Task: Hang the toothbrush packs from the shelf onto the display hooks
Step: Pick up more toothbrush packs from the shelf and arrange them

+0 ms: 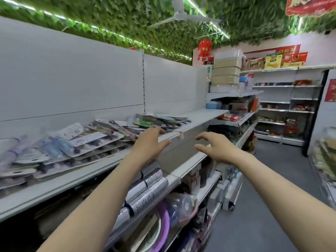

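Observation:
Several toothbrush packs (94,140) lie flat in overlapping rows on the white shelf (203,115) to my left, with another loose heap (160,120) farther along. My left hand (151,142) reaches out over the shelf's front edge, fingers spread, its fingertips close to the far heap and holding nothing. My right hand (216,148) hovers to the right of it in front of the shelf edge, also spread and holding nothing. No display hooks can be seen; the white back panel (91,79) above the shelf is bare.
Below the shelf are rolled grey bags (145,190) and purple plastic ware (163,220). The aisle floor (272,179) runs ahead on the right. More stocked shelves (287,106) stand at the far end, and stacked boxes (225,73) sit on a shelf top.

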